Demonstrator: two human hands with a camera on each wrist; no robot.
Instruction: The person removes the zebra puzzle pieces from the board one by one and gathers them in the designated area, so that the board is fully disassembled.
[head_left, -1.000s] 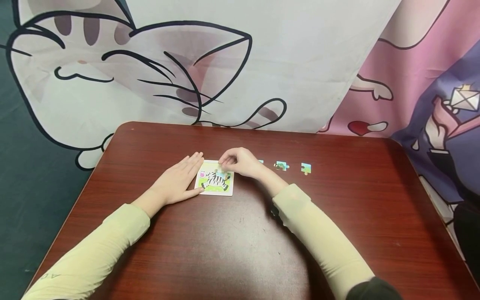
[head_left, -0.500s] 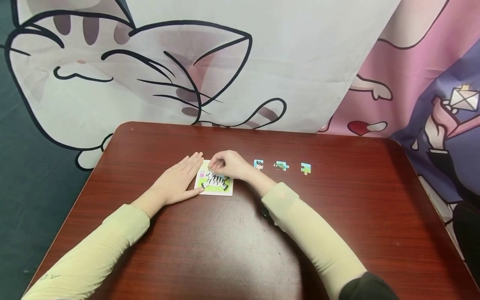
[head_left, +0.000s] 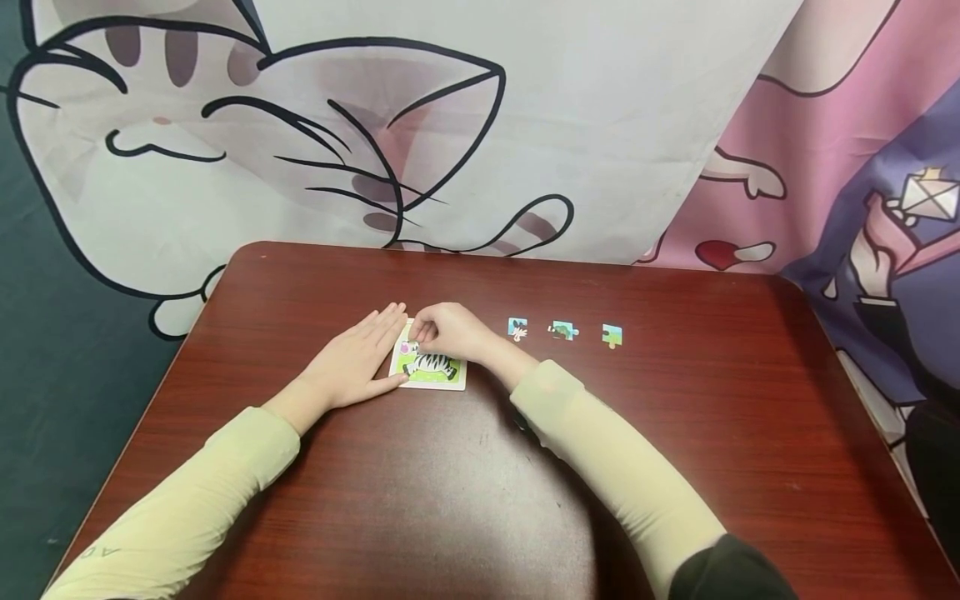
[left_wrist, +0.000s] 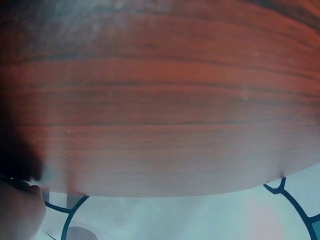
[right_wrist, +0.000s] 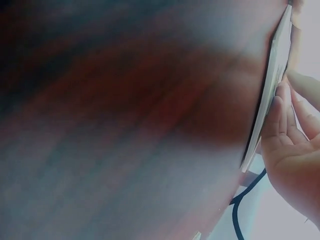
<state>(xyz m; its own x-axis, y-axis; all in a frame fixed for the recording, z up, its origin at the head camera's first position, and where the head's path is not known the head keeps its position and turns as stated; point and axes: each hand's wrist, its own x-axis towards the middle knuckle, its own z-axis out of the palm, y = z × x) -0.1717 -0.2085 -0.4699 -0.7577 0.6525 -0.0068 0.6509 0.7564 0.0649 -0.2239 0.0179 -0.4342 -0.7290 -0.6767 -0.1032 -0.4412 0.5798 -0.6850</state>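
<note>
A small white-edged zebra jigsaw board (head_left: 442, 386) lies flat on the table. My left hand (head_left: 348, 358) rests palm down along its left side, fingers straight and thumb at its lower left corner. Over the board's upper part, my right hand (head_left: 448, 331) has its fingers curled, thumb and index pinching a puzzle piece that they mostly hide. In the right wrist view the curled fingers (right_wrist: 272, 120) stand right at the board's face (right_wrist: 267, 95). Three loose puzzle pieces lie in a row to the right: one with dark ears (head_left: 517, 328), a green-and-blue one (head_left: 564, 331) and another (head_left: 612, 336).
The dark red wooden table (head_left: 465, 483) has a rounded far edge close beyond the board. Behind it hangs a cloth (head_left: 600, 100) printed with a cartoon cat. A pink and purple printed cloth (head_left: 825, 167) hangs at the right.
My right hand has moved left across the board toward its upper left part, uncovering the leftmost loose piece. The left hand has stayed in place.
</note>
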